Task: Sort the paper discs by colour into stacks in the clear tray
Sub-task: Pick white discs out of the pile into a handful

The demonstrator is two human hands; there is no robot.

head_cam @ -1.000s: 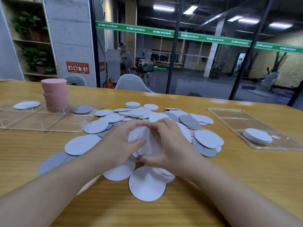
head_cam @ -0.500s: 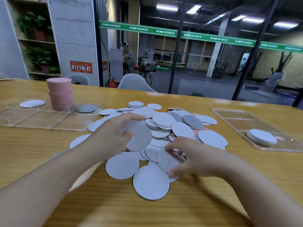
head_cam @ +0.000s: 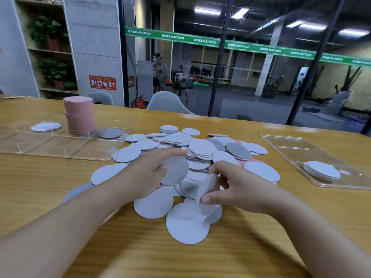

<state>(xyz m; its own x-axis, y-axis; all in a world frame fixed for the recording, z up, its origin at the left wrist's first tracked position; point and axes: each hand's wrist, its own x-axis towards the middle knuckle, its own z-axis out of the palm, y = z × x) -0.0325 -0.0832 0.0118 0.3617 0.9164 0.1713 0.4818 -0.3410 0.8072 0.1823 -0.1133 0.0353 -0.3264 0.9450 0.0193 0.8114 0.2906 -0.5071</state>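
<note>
Paper discs (head_cam: 200,149) lie heaped mid-tabletop (head_cam: 301,227), between two clear trays. Far left, the left tray (head_cam: 60,145) carries a tall pink stack (head_cam: 78,115), a white disc and a grey one. The left hand (head_cam: 148,173) pinches a grey disc (head_cam: 174,170) off the pile; the right hand (head_cam: 230,183) grips a curled white disc (head_cam: 206,189) by its edge. Best to lift one at a time, checking nothing clings underneath. Far right, the right tray (head_cam: 281,145) holds a white stack (head_cam: 321,170).

Both forearms bare — no sleeves; hands (head_cam: 236,185) ungloved
</note>
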